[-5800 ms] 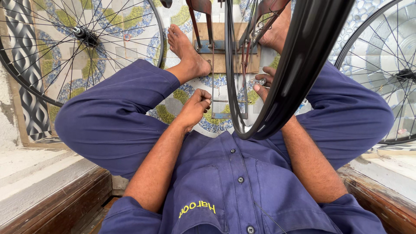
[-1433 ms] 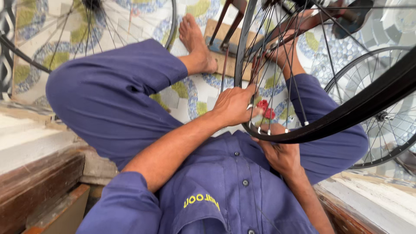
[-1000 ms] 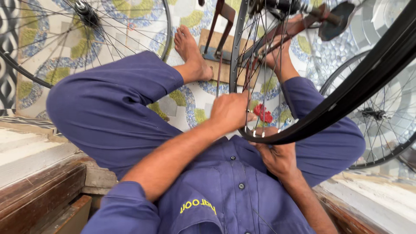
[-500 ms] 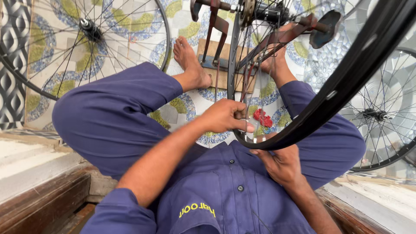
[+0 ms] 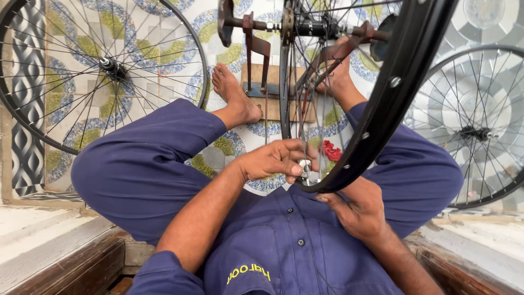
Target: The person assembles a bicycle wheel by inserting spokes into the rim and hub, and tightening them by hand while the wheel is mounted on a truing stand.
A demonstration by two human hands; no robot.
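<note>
Wheels dominate what I see from the head camera: the big black-rimmed spoked bicycle wheel (image 5: 382, 104) stands upright in a rusty red metal truing stand (image 5: 256, 49) between my legs, its hub high in the view and its lowest arc of rim down at my lap. I judge that wheel stiff around the rim but light for its size, free to spin on the axle, so it wants steadying at the rim and not by the thin wire spokes, which would flex and could bend if pulled on. Two more spoked wheels lean nearby, one at the left (image 5: 103, 65) over the patterned tile floor (image 5: 229, 147) and one at the right (image 5: 475, 131). My right hand (image 5: 357, 210) cups the underside of the rim from below, fingers curled loosely against it with nothing else in them. My left hand (image 5: 273, 161) reaches across to the inner side of the rim, thumb and forefinger pinched nearly closed on a small silvery metal piece (image 5: 303, 165) where a spoke meets the rim; it looks like a nipple or a small key, though I cannot tell which. Hard, tiny and smooth, it would slip easily, so a fingertip pinch suits it. A small red scrap (image 5: 331, 151) shows just beyond the spokes.
</note>
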